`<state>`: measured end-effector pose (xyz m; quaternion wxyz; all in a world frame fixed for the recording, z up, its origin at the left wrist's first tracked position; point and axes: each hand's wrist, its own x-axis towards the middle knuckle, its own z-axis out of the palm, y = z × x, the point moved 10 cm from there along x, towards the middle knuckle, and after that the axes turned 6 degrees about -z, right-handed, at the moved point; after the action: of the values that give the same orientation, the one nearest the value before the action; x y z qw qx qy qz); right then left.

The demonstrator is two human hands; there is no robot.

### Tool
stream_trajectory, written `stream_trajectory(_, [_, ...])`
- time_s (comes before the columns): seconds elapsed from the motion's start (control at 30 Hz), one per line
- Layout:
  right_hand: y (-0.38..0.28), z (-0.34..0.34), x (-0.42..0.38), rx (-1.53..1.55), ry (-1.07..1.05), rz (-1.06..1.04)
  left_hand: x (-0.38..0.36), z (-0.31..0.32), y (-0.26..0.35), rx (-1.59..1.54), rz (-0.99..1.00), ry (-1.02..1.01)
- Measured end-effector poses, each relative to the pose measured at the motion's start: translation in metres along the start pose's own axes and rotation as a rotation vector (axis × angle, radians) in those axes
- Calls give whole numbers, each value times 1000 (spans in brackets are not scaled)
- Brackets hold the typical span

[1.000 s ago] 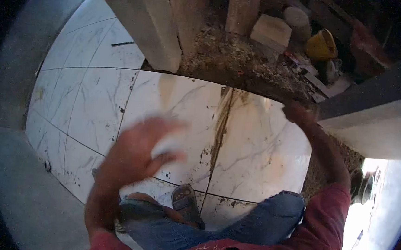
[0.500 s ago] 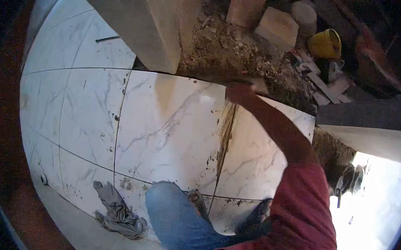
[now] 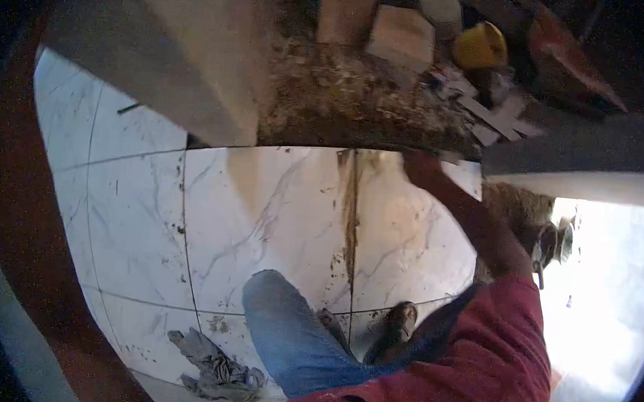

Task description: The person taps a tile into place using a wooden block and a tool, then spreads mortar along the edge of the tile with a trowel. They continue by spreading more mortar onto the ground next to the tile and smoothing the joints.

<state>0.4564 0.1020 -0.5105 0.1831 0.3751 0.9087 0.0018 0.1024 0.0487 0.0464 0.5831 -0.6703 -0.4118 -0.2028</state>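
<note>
My right hand reaches to the back edge of the right floor tile, against the rubble. Its fingers are dark and blurred, so whether they hold anything does not show. Left of it, a brown muddy smear runs along the joint with the large marbled white tile. My left forearm crosses the far left side in shadow, and the hand at its end is not visible. A crumpled grey cloth lies on the floor left of my bent knee.
Behind the tiles lies broken dirt rubble, with a yellow bucket, a pale block and tile offcuts. A wall corner juts in at upper left. A grey ledge stands at right.
My right hand has moved right along the tiles' back edge, away from the smeared joint, which now shows fully. The whole view has shifted a little. More of my left forearm shows.
</note>
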Motion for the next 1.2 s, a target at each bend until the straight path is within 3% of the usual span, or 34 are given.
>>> stream_trajectory(0.07, [-41,67,71,-96,696,39,9,-4,5,26,19,34])
stream_trajectory(0.13, [-86,21,87,133,205,-11,15,-9,11,63,50,49])
stream_trajectory(0.17, [-100,3,93,162,107,-9,18,-10,14,79,74,61])
stream_trajectory(0.27, [-85,-6,76,133,132,-11,13,-17,32,51,246,173])
stream_trajectory(0.37, [-1,5,15,-91,390,72,7,-31,41,104,308,425])
stream_trajectory(0.43, [72,20,-40,-215,456,170,14,-12,21,587,132,160])
stream_trajectory(0.47, [123,71,-51,58,271,261,15,2,4,748,85,55])
stream_trajectory(0.5, [171,124,-67,296,99,395,11,10,0,600,385,311])
stream_trajectory(0.57, [213,109,-108,257,30,403,-11,-4,16,434,688,553])
stream_trajectory(0.63, [229,105,-126,234,8,391,10,-11,14,197,186,194])
stream_trajectory(0.77, [236,93,-117,169,-11,400,12,-9,15,204,142,161])
stream_trajectory(0.87, [246,91,-101,122,-35,468,0,0,6,392,295,304])
stream_trajectory(0.97, [227,89,-85,47,-18,527,-1,-2,6,320,354,301])
stream_trajectory(1.03, [205,86,-73,29,-18,508,9,-13,11,132,178,240])
stream_trajectory(1.2, [191,80,-51,62,-212,304,9,-16,16,128,123,182])
